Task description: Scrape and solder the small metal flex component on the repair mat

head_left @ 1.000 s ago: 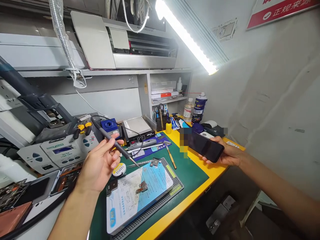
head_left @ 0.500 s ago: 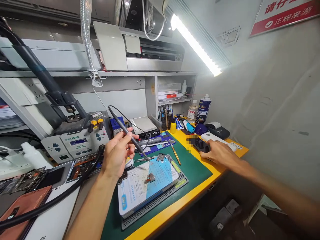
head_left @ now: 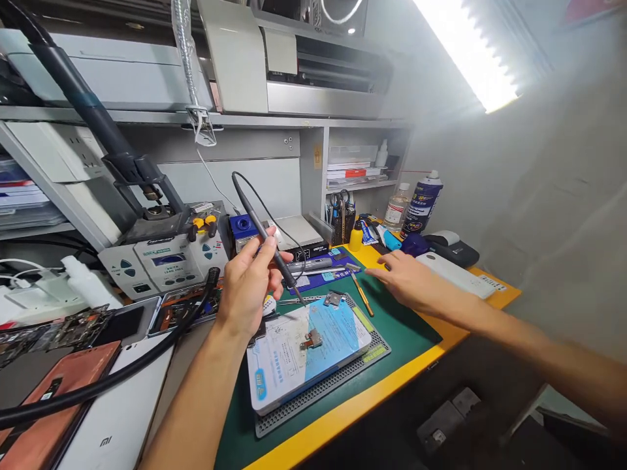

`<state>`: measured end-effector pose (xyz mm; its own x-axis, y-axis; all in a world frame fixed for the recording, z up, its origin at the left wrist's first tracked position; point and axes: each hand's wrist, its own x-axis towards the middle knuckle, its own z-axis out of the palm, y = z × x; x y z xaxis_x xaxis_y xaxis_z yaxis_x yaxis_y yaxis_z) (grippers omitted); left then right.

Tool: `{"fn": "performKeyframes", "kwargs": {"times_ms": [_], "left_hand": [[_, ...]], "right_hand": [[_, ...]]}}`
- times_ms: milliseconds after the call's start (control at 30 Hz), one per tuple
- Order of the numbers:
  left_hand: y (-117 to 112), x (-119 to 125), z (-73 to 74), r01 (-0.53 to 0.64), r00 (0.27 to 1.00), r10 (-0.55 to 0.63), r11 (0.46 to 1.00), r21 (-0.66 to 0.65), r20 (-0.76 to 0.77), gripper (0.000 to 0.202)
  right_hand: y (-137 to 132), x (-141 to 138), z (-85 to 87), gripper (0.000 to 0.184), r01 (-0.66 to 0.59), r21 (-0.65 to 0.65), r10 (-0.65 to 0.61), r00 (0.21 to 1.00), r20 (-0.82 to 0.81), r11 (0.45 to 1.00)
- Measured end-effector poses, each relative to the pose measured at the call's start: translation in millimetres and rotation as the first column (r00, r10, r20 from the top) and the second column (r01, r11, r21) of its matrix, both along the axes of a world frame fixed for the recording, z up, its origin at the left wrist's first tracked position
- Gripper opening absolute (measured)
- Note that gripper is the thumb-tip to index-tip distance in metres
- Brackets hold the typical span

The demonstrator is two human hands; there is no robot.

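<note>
My left hand (head_left: 249, 277) is closed around a slim grey soldering iron (head_left: 262, 232), its cable looping off the top end. The iron's tip points down at the far edge of a white and blue box (head_left: 289, 372), apart from the parts there. On the box lie a small metal part with a copper-coloured flex (head_left: 311, 339) and a second small metal part (head_left: 334, 298). My right hand (head_left: 406, 277) is palm down over the right of the green mat (head_left: 406, 326), fingers stretched out. Whatever lies beneath its palm is hidden.
A gold-handled tool (head_left: 362, 295) lies right of the box. Behind stand a yellow bottle (head_left: 356, 236), a pen holder (head_left: 343, 219) and a spray can (head_left: 421, 203). A black hose (head_left: 122, 375) crosses the left side, before the soldering station (head_left: 166, 261).
My right hand has moved left and let go of the dark device it was gripping, which is out of sight now. My left hand still holds the iron. The view has shifted.
</note>
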<state>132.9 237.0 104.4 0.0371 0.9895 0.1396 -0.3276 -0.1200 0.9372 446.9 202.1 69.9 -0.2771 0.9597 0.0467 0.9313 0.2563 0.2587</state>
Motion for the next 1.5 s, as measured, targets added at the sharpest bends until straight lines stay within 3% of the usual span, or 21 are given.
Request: {"fn": "performKeyframes", "kwargs": {"times_ms": [100, 233, 333, 433, 533, 600, 700, 767, 867, 967, 1100, 1300, 1500], "left_hand": [[0.4, 1.9, -0.9, 0.006, 1.000, -0.006, 1.000, -0.029, 0.009, 0.044], [0.6, 3.0, -0.9, 0.029, 1.000, -0.028, 0.998, -0.054, 0.014, 0.040], [0.4, 3.1, -1.2, 0.030, 1.000, -0.030, 0.998, -0.055, 0.006, 0.039], [0.8, 4.6, -3.8, 0.021, 1.000, -0.021, 0.999, -0.043, -0.014, 0.035], [2.3, 8.5, -8.1, 0.016, 0.999, -0.017, 1.000, -0.025, -0.045, 0.031], [3.2, 12.1, -10.8, 0.014, 0.998, -0.015, 1.000, -0.015, -0.068, 0.031], [3.9, 16.9, -13.3, 0.009, 0.994, -0.009, 1.000, 0.001, -0.106, 0.030], [4.0, 18.7, -14.5, 0.009, 0.991, -0.008, 1.000, 0.008, -0.131, 0.030], [4.5, 19.1, -16.4, 0.004, 0.986, -0.003, 1.000, 0.003, -0.165, 0.030], [6.0, 18.9, -19.0, -0.004, 0.979, 0.002, 1.000, -0.011, -0.203, 0.029], [8.8, 20.4, -22.5, -0.023, 0.969, 0.020, 1.000, -0.009, -0.245, 0.026], [7.5, 21.2, -21.3, -0.046, 0.943, 0.052, 0.999, 0.025, -0.327, 0.025], [8.2, 21.4, -20.4, -0.028, 0.926, 0.052, 0.997, 0.068, -0.375, 0.021]], "right_hand": [[34.4, -17.8, -0.8, 0.031, -0.253, -0.105, 0.250, 0.968, -0.039, 0.962], [57.1, -9.2, 2.6, 0.022, -0.405, -0.184, 0.377, 0.911, -0.168, 0.896], [54.9, 7.7, 12.8, 0.022, -0.408, -0.129, 0.349, 0.878, -0.328, 0.904], [38.4, 11.8, 26.9, 0.029, -0.288, 0.028, 0.256, 0.799, -0.545, 0.957], [15.1, -7.7, 40.9, 0.029, -0.104, 0.146, 0.179, 0.584, -0.792, 0.984], [3.2, -31.2, 47.9, 0.032, -0.085, 0.106, 0.130, 0.380, -0.916, 0.991], [-0.6, -69.0, 49.9, 0.041, -0.257, -0.087, -0.050, 0.147, -0.988, 0.962], [5.0, -88.4, 43.7, 0.048, -0.428, -0.229, -0.231, 0.048, -0.972, 0.874], [15.5, -102.8, 25.4, 0.052, -0.551, -0.311, -0.368, 0.009, -0.930, 0.774], [18.0, -104.1, 6.1, 0.047, -0.588, -0.327, -0.414, -0.016, -0.910, 0.740], [9.1, -101.9, -5.0, 0.040, -0.528, -0.339, -0.404, -0.009, -0.915, 0.779], [0.5, -105.3, 2.8, 0.026, -0.417, -0.330, -0.357, 0.015, -0.934, 0.847], [0.3, -104.0, 3.3, 0.023, -0.423, -0.340, -0.353, 0.050, -0.934, 0.840]]}}
